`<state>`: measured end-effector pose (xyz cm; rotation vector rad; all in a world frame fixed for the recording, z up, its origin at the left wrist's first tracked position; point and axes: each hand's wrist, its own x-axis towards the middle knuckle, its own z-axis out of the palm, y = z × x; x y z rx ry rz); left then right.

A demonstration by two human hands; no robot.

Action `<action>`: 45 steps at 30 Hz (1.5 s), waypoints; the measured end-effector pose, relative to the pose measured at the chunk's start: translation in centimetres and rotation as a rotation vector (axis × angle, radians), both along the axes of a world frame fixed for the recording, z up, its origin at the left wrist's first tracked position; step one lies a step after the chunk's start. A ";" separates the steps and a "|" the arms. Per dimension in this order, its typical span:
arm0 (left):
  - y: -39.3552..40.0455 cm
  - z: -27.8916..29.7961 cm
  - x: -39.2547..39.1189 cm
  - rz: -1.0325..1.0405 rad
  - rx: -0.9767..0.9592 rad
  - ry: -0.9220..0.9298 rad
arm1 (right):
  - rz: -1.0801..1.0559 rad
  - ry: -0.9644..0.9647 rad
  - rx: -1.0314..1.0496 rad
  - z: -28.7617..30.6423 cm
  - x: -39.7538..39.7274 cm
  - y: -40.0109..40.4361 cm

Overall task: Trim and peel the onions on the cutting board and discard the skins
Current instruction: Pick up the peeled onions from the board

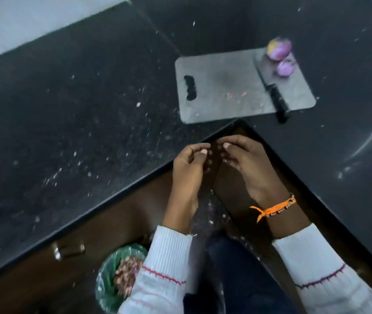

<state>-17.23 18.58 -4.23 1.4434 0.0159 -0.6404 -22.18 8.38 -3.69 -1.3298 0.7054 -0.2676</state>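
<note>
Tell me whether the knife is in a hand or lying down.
Lying down. The knife rests flat on the cutting board beside the peeled onions; the left hand and right hand are off the board.

Beyond the left hand [189, 162] and right hand [244, 155], the cutting board [221, 87] lies on the counter [67, 132], with two onions [279, 51] at its far right corner, the knife [271, 89] just left of them, and the bag [114, 277] below the left forearm.

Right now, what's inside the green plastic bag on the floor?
The green plastic bag holds a heap of reddish-brown onion skins. The left white knitted sleeve covers the bag's right side, so anything there or beneath the heap is hidden.
</note>
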 end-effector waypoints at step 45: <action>-15.3 0.1 13.9 -0.612 0.854 -0.918 | -0.300 0.262 -0.978 1.1 12.5 -22.3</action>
